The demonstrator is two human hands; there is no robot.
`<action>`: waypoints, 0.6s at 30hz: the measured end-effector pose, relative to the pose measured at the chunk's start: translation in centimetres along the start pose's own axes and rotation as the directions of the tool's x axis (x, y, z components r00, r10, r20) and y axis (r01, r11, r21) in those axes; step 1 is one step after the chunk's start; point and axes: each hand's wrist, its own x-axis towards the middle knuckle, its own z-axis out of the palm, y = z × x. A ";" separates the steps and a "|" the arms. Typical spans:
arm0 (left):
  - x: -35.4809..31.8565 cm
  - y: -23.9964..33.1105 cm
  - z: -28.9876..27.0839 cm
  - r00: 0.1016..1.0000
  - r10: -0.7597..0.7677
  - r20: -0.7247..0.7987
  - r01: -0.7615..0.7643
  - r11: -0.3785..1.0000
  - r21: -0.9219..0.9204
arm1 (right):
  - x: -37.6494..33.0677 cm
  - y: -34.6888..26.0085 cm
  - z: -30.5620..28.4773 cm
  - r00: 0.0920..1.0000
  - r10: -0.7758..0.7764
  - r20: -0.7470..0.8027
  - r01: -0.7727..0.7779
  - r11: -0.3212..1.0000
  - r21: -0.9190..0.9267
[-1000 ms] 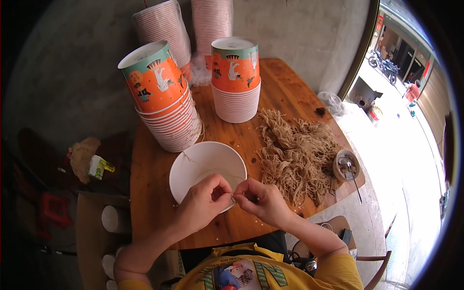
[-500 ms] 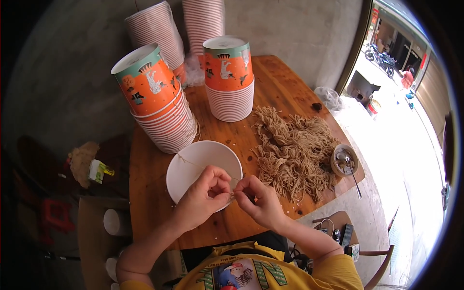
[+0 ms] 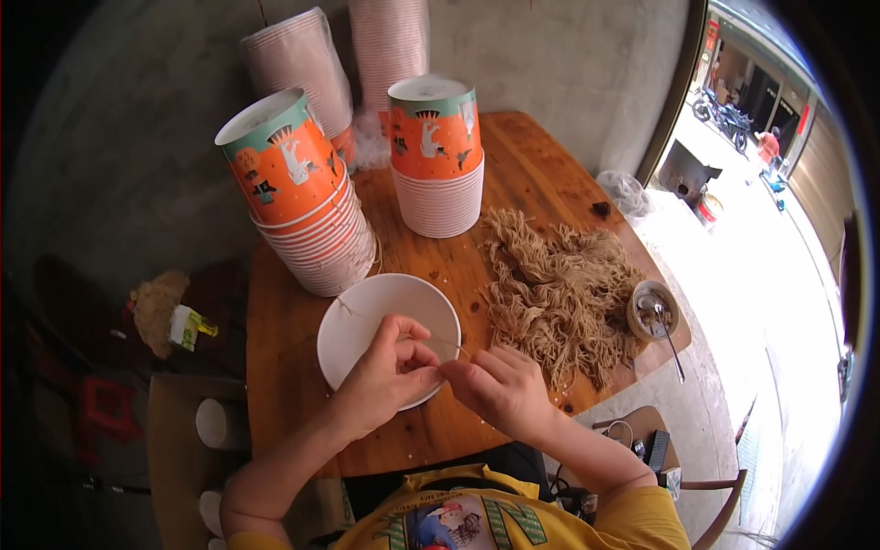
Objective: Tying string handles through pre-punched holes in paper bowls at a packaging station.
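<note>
Your right hand (image 3: 500, 385) had rolled over into a tighter curl since the earlier frame, beside the white tub's (image 3: 335, 335) near right rim, while your left hand (image 3: 390, 378) stayed pinched narrow over its near edge. Both seemed to grip the thin tan strand (image 3: 449, 346), which crossed above the tub, though your fingers hid the exact hold. Too hard a tug could have snapped it, and a loosened pinch could have let it slip into the tub.
</note>
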 end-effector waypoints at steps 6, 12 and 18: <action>-0.2 -0.6 0.3 0.994 0.104 0.022 -0.105 0.992 0.065 | 0.2 0.3 0.3 1.000 0.007 -0.005 -0.007 0.996 0.090; -0.3 -0.5 0.6 0.968 0.250 -0.005 -0.237 0.925 0.297 | 2.8 1.6 -1.0 0.511 0.399 0.761 -0.860 0.251 0.445; 0.1 -0.9 -0.1 0.974 0.227 -0.006 -0.221 0.954 0.201 | 1.7 1.9 -0.8 0.613 0.399 0.682 -0.771 0.115 0.626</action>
